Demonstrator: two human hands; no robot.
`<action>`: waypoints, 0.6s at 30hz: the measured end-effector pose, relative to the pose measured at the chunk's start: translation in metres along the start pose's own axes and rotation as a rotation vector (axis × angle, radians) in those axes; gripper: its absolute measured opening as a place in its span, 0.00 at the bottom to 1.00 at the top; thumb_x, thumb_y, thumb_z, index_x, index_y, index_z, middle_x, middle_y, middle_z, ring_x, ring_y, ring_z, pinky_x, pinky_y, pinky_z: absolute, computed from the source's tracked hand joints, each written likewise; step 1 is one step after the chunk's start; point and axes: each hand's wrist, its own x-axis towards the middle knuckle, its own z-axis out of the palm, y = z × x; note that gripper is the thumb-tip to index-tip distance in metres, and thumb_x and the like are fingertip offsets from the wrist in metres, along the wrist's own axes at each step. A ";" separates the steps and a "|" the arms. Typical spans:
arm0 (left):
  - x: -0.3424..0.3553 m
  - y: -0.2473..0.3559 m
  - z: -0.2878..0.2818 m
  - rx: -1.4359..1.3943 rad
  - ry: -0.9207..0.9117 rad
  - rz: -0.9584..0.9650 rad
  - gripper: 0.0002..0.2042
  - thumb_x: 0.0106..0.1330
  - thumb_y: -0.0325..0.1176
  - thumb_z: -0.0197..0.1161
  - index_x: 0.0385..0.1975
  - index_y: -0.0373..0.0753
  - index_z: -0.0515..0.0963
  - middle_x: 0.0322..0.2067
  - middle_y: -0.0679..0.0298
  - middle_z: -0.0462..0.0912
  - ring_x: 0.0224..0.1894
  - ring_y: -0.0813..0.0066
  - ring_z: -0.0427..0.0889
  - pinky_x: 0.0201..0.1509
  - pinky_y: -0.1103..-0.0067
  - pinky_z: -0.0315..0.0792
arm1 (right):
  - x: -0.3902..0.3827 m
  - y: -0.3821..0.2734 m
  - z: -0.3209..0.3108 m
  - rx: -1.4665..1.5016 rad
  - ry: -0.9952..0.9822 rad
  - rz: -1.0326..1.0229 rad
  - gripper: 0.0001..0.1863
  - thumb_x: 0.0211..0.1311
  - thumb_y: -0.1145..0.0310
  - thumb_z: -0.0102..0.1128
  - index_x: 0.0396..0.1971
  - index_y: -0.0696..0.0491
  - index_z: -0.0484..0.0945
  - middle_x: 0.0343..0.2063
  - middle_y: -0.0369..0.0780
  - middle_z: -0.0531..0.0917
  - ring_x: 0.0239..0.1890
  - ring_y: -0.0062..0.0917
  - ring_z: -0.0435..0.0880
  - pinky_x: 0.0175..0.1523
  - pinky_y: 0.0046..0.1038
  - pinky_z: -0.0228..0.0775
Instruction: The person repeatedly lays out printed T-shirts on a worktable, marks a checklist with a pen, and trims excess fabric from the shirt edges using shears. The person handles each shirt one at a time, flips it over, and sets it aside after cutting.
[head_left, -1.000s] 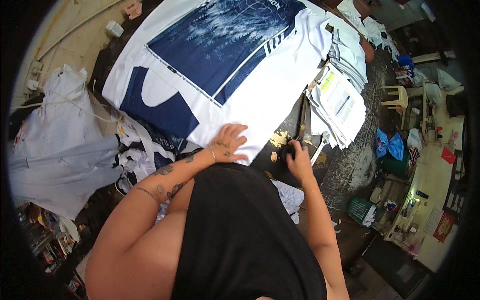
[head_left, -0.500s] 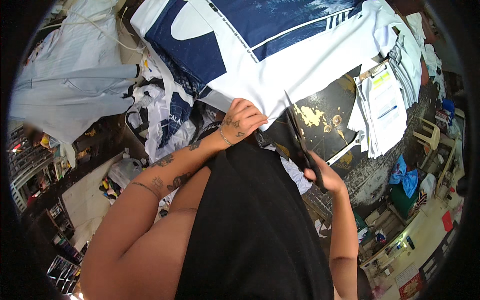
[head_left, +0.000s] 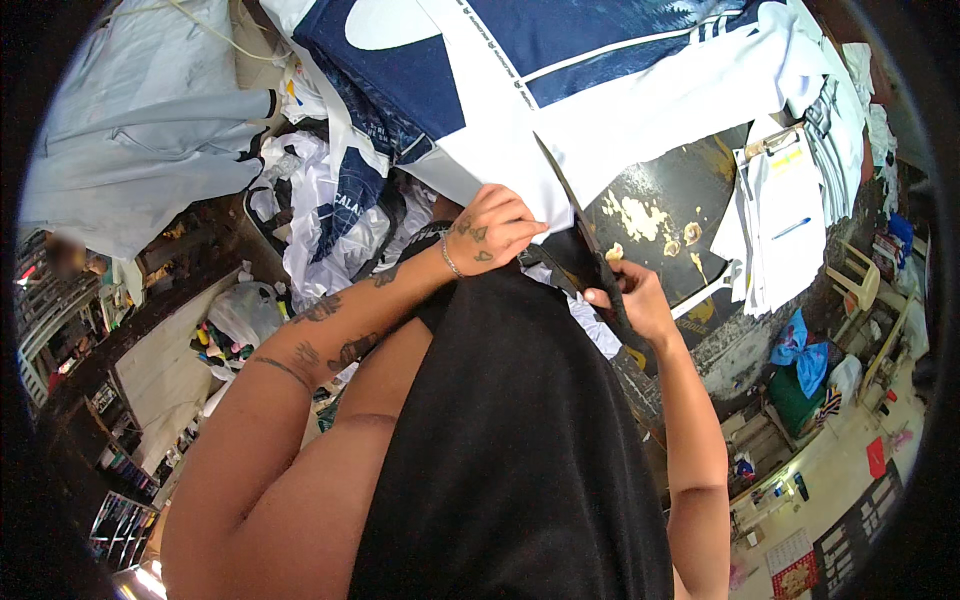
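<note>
While the white printed fabric (head_left: 500, 150) lies across the upper centre of the frame, its near edge is pinched in the left hand (head_left: 490, 232). Just right, the right hand (head_left: 632, 300) grips dark scissors (head_left: 585, 235), blades seemingly entering the cloth. Cutting appears underway; next needs taut fabric and a steady line.

Sleeveless black top, tattooed left forearm, thin wrist bracelet (head_left: 449, 262)
</note>
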 end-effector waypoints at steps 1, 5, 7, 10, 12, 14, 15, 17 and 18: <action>-0.001 -0.001 -0.001 -0.019 0.000 0.029 0.14 0.54 0.26 0.75 0.41 0.44 0.90 0.35 0.70 0.84 0.47 0.68 0.81 0.57 0.69 0.71 | 0.002 -0.005 0.002 0.012 -0.037 -0.064 0.34 0.47 0.51 0.87 0.46 0.61 0.84 0.27 0.35 0.82 0.29 0.18 0.79 0.35 0.25 0.70; -0.005 -0.011 -0.005 -0.115 -0.035 0.065 0.15 0.52 0.26 0.74 0.41 0.43 0.89 0.37 0.70 0.84 0.47 0.68 0.80 0.57 0.68 0.71 | 0.011 -0.033 0.008 -0.045 -0.011 -0.183 0.42 0.44 0.43 0.86 0.49 0.65 0.84 0.30 0.40 0.84 0.32 0.24 0.81 0.41 0.29 0.74; -0.007 -0.016 -0.006 -0.137 -0.086 0.075 0.15 0.51 0.25 0.74 0.40 0.44 0.89 0.37 0.70 0.84 0.48 0.67 0.81 0.57 0.68 0.71 | 0.020 -0.049 0.011 0.035 0.016 -0.213 0.41 0.45 0.44 0.87 0.48 0.64 0.85 0.28 0.38 0.84 0.30 0.22 0.81 0.37 0.27 0.73; -0.006 -0.020 -0.005 -0.187 -0.083 0.095 0.13 0.52 0.26 0.73 0.38 0.44 0.89 0.38 0.69 0.84 0.50 0.67 0.81 0.57 0.68 0.72 | 0.032 -0.071 0.014 -0.021 -0.016 -0.075 0.35 0.47 0.48 0.87 0.46 0.61 0.86 0.25 0.34 0.82 0.27 0.17 0.78 0.32 0.23 0.69; -0.003 -0.022 -0.007 -0.217 -0.097 0.103 0.12 0.53 0.26 0.72 0.38 0.43 0.88 0.38 0.68 0.84 0.50 0.67 0.81 0.57 0.67 0.72 | 0.039 -0.085 0.016 -0.084 -0.052 -0.033 0.36 0.48 0.45 0.86 0.45 0.60 0.86 0.24 0.34 0.82 0.26 0.17 0.78 0.32 0.22 0.68; 0.001 -0.028 -0.015 -0.208 -0.084 0.155 0.11 0.54 0.26 0.72 0.38 0.42 0.88 0.37 0.67 0.84 0.48 0.66 0.82 0.56 0.67 0.73 | 0.046 -0.098 0.017 -0.072 0.004 -0.118 0.38 0.47 0.41 0.85 0.46 0.61 0.86 0.24 0.35 0.83 0.26 0.17 0.79 0.32 0.23 0.69; 0.004 -0.033 -0.022 -0.245 -0.112 0.154 0.10 0.54 0.27 0.71 0.38 0.41 0.87 0.37 0.67 0.84 0.48 0.66 0.83 0.56 0.66 0.73 | 0.050 -0.106 0.018 -0.024 0.019 -0.197 0.39 0.47 0.40 0.85 0.46 0.61 0.86 0.24 0.35 0.84 0.25 0.17 0.79 0.31 0.23 0.69; 0.011 -0.048 -0.040 -0.301 -0.190 0.215 0.09 0.56 0.27 0.71 0.37 0.40 0.87 0.36 0.66 0.84 0.46 0.65 0.83 0.54 0.65 0.74 | 0.056 -0.120 0.017 -0.025 0.009 -0.143 0.38 0.46 0.42 0.85 0.45 0.61 0.87 0.21 0.34 0.84 0.23 0.16 0.79 0.30 0.23 0.69; 0.014 -0.058 -0.053 -0.157 -0.065 0.219 0.08 0.57 0.29 0.71 0.36 0.39 0.86 0.36 0.65 0.84 0.43 0.63 0.84 0.51 0.65 0.75 | 0.056 -0.126 0.018 0.055 -0.025 -0.075 0.38 0.46 0.41 0.85 0.44 0.61 0.87 0.18 0.33 0.82 0.21 0.16 0.78 0.28 0.23 0.68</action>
